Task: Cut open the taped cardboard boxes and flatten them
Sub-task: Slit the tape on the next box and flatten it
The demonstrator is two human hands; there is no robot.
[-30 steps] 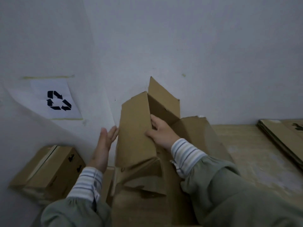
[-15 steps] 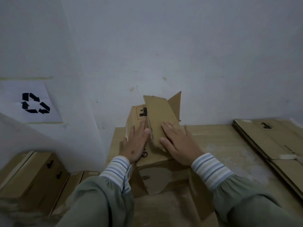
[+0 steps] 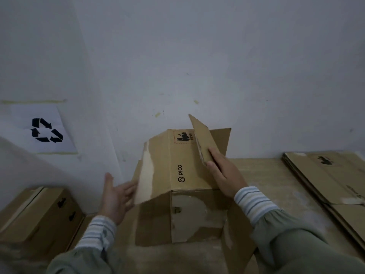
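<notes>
An opened brown cardboard box (image 3: 177, 171) marked PICO stands half collapsed on the wooden table (image 3: 262, 175), its flaps spread and its inner white-torn faces showing. My right hand (image 3: 225, 175) holds one raised flap (image 3: 203, 143) at the box's top right, thumb on the near side and fingers on the far side. My left hand (image 3: 116, 196) is open with spread fingers, its fingertips touching the left side panel of the box.
Flattened boxes (image 3: 325, 180) are stacked at the table's right. Closed cardboard boxes (image 3: 39, 214) sit lower left beside the table. A recycling sign (image 3: 46, 130) hangs on the white wall, which stands right behind the box.
Both hands were pressing flat on top of the box. Now the left hand has come off to the box's left side and the right hand has taken hold of the raised flap.
</notes>
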